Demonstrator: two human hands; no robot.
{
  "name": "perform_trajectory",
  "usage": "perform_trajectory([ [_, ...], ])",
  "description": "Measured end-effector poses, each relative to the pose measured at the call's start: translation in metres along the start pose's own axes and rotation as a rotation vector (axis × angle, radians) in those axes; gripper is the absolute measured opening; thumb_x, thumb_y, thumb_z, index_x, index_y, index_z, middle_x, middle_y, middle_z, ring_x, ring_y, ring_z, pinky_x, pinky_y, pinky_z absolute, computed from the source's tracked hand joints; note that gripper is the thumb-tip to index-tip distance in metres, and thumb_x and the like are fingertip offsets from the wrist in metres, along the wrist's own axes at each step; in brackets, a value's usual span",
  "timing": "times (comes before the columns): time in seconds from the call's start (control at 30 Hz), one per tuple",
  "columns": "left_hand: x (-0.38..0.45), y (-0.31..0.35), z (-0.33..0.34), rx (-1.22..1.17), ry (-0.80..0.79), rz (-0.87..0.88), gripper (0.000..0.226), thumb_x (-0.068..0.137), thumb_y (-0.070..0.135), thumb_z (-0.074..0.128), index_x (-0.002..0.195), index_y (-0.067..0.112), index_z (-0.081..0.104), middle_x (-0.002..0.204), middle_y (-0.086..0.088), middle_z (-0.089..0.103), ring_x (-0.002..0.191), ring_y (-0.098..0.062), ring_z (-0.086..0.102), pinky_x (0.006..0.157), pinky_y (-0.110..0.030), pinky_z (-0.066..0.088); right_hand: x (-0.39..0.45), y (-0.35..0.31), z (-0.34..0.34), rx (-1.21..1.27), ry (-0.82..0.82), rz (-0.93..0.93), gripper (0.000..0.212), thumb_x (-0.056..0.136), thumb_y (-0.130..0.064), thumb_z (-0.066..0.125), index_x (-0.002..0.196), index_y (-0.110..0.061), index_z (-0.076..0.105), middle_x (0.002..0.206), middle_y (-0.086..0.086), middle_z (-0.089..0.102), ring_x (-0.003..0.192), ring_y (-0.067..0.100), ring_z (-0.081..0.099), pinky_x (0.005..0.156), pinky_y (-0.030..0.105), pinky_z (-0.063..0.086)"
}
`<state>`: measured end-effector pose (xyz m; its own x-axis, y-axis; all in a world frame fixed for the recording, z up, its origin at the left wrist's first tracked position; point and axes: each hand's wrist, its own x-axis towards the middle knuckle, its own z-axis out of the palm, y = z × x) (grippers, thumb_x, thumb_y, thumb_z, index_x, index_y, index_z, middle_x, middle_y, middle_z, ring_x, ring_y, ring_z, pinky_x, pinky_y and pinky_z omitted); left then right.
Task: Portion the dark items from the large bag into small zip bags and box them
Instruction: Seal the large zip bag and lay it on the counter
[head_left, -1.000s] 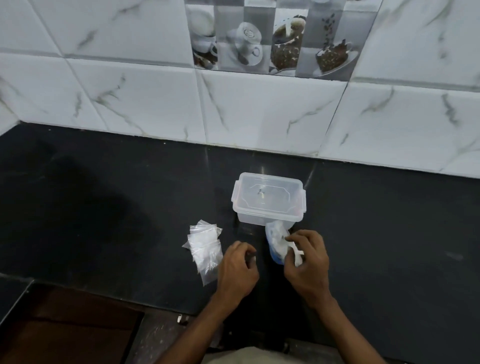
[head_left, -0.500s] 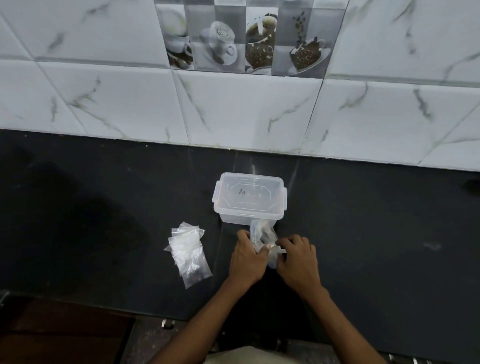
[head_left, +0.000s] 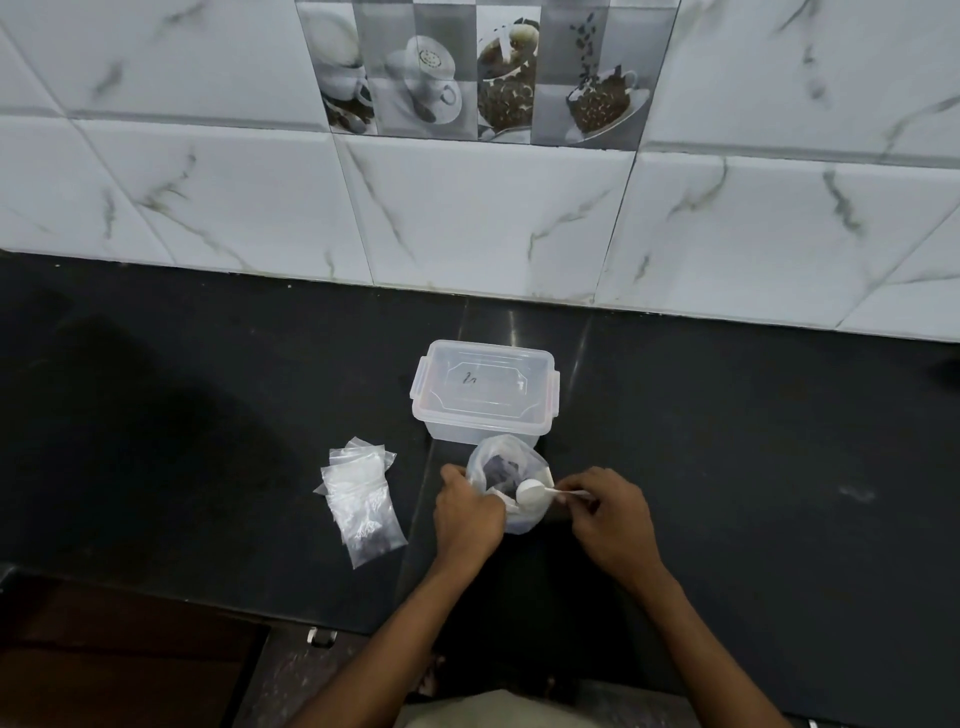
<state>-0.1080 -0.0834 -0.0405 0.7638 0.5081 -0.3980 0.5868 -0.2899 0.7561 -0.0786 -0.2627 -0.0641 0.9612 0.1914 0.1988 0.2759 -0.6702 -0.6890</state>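
A large clear plastic bag (head_left: 501, 462) with dark items inside stands open on the black counter, just in front of a clear lidded box (head_left: 485, 397). My left hand (head_left: 467, 517) grips the bag's left rim. My right hand (head_left: 610, 522) holds the handle of a small white scoop (head_left: 532, 492), whose bowl rests over the bag's mouth. A pile of small empty zip bags (head_left: 361, 499) lies to the left of my left hand.
The black counter (head_left: 753, 467) runs wide on both sides and ends at a white marbled tile wall (head_left: 493, 218) behind the box. The counter's front edge is just below my forearms, with a dark brown surface (head_left: 119, 670) at the lower left.
The bag has been opened up wide. My right hand has moved to the right and now holds the white scoop at the bag's mouth. My left hand holds the rim.
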Motion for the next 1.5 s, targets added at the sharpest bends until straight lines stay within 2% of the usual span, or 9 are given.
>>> perform_trajectory([
  [0.23, -0.01, 0.009, 0.011, 0.034, -0.088, -0.005, 0.032, 0.083, 0.011, 0.058, 0.113, 0.011, 0.047, 0.11, -0.012, 0.064, 0.105, -0.034, 0.064, 0.086, -0.038, 0.051, 0.0, -0.011, -0.003, 0.708, 0.097, 0.334, 0.01, 0.085, 0.002, 0.076, 0.085, -0.008, 0.079, 0.075, 0.008, 0.076, 0.063, 0.017, 0.068, 0.058, 0.032, 0.054],
  [0.5, -0.017, 0.005, 0.01, -0.11, -0.082, -0.037, 0.026, 0.081, 0.007, 0.051, 0.104, 0.016, 0.049, 0.098, -0.004, 0.064, 0.087, -0.02, 0.065, 0.076, -0.037, 0.056, 0.013, 0.014, -0.001, 0.596, 0.425, 0.39, 0.019, 0.086, 0.002, 0.074, 0.096, -0.012, 0.08, 0.089, 0.002, 0.076, 0.081, 0.025, 0.073, 0.076, 0.041, 0.062],
  [0.6, -0.016, 0.0, 0.006, -0.161, -0.062, -0.04, 0.026, 0.081, 0.002, 0.048, 0.101, 0.017, 0.051, 0.1, -0.005, 0.065, 0.088, -0.017, 0.063, 0.073, -0.034, 0.051, 0.017, 0.032, 0.001, 0.366, 0.466, 0.285, 0.025, 0.087, 0.007, 0.069, 0.106, -0.009, 0.077, 0.097, 0.008, 0.076, 0.09, 0.025, 0.074, 0.085, 0.031, 0.058],
  [0.77, -0.019, -0.001, 0.013, -0.237, -0.081, -0.045, 0.025, 0.075, 0.002, 0.05, 0.093, 0.016, 0.061, 0.096, -0.005, 0.071, 0.089, -0.023, 0.068, 0.073, -0.035, 0.056, 0.034, 0.061, 0.023, -0.171, 0.153, -0.052, 0.053, 0.072, 0.025, 0.061, 0.122, 0.008, 0.068, 0.125, 0.026, 0.067, 0.114, 0.04, 0.067, 0.097, 0.043, 0.054],
  [0.93, -0.019, 0.0, 0.02, -0.299, -0.069, -0.04, 0.023, 0.07, 0.006, 0.052, 0.087, 0.015, 0.066, 0.088, -0.006, 0.074, 0.085, -0.025, 0.071, 0.072, -0.037, 0.058, 0.039, 0.069, 0.04, -0.357, -0.083, -0.096, 0.044, 0.079, 0.008, 0.061, 0.122, 0.011, 0.065, 0.139, 0.03, 0.057, 0.132, 0.044, 0.053, 0.11, 0.052, 0.046],
  [1.17, -0.016, 0.005, 0.029, -0.395, -0.043, -0.02, 0.024, 0.072, -0.003, 0.058, 0.088, 0.01, 0.071, 0.086, -0.011, 0.075, 0.076, -0.022, 0.071, 0.072, -0.038, 0.06, 0.026, 0.041, 0.004, 0.328, 0.18, 0.093, 0.031, 0.09, 0.006, 0.064, 0.116, -0.006, 0.074, 0.117, 0.008, 0.073, 0.112, 0.025, 0.067, 0.096, 0.034, 0.054],
  [1.27, -0.012, 0.014, 0.03, -0.408, -0.092, 0.036, 0.019, 0.078, -0.012, 0.062, 0.084, 0.003, 0.071, 0.078, -0.011, 0.072, 0.07, -0.019, 0.068, 0.067, -0.035, 0.059, 0.034, 0.026, -0.017, 0.862, -0.27, 0.405, 0.021, 0.097, -0.007, 0.062, 0.112, -0.012, 0.076, 0.106, 0.012, 0.076, 0.101, 0.031, 0.072, 0.089, 0.047, 0.058],
  [1.33, -0.008, 0.021, 0.032, -0.4, -0.133, 0.095, 0.012, 0.078, -0.008, 0.074, 0.08, 0.004, 0.072, 0.076, -0.009, 0.073, 0.068, -0.017, 0.067, 0.064, -0.033, 0.058, 0.038, 0.025, -0.028, 0.871, -0.479, 0.394, 0.02, 0.089, -0.015, 0.067, 0.106, -0.013, 0.078, 0.101, 0.022, 0.075, 0.092, 0.036, 0.07, 0.084, 0.051, 0.054],
  [1.5, 0.006, 0.029, 0.035, -0.262, -0.09, 0.099, 0.023, 0.07, 0.019, 0.084, 0.073, 0.002, 0.068, 0.068, -0.009, 0.071, 0.061, -0.016, 0.064, 0.06, -0.037, 0.058, 0.051, 0.016, -0.06, 0.815, -0.6, 0.303, 0.033, 0.082, -0.019, 0.074, 0.112, -0.004, 0.072, 0.092, 0.011, 0.075, 0.076, 0.019, 0.071, 0.06, 0.027, 0.055],
])
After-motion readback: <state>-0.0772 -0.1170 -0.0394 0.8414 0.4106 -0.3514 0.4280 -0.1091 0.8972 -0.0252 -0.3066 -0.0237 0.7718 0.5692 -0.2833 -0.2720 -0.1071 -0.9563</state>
